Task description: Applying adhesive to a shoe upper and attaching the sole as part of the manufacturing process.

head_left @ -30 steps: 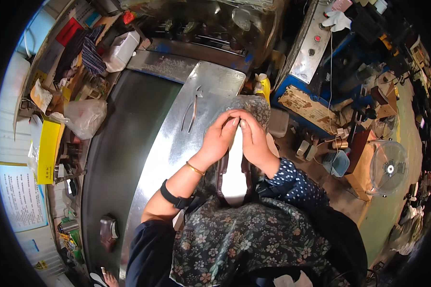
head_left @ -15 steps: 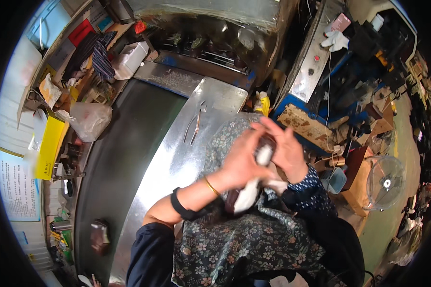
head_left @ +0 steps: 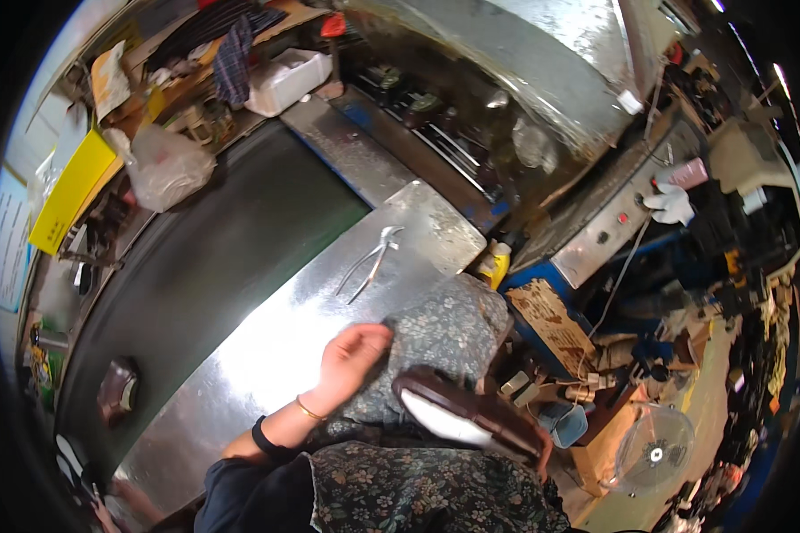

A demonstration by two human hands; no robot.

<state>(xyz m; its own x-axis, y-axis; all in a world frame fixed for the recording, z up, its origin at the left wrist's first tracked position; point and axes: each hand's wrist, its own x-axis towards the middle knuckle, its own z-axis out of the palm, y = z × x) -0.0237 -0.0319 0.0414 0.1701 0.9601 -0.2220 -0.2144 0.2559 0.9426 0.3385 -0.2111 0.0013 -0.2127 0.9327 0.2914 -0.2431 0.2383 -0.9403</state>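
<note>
Off the right edge of the metal table (head_left: 280, 324), over the floral apron (head_left: 444, 484), I saw remotely a brown shoe (head_left: 484, 413), long axis slanting down rightward — lower end held by the nearer, partly hidden right hand (head_left: 543, 451) — the left hand (head_left: 354, 360), loosely curled, seemingly empty, apart at its upper left.

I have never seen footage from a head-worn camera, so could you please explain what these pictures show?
No machine is doing the handling: a person works bare-handed, seen from above by a camera on their own head. The right hand, mostly hidden, holds one end of a brown shoe with a white underside, above a flowered cloth. The left hand is near the shoe without touching it. Pliers lie on the shiny metal table, and a second shoe sits on the dark surface farther left.
</note>
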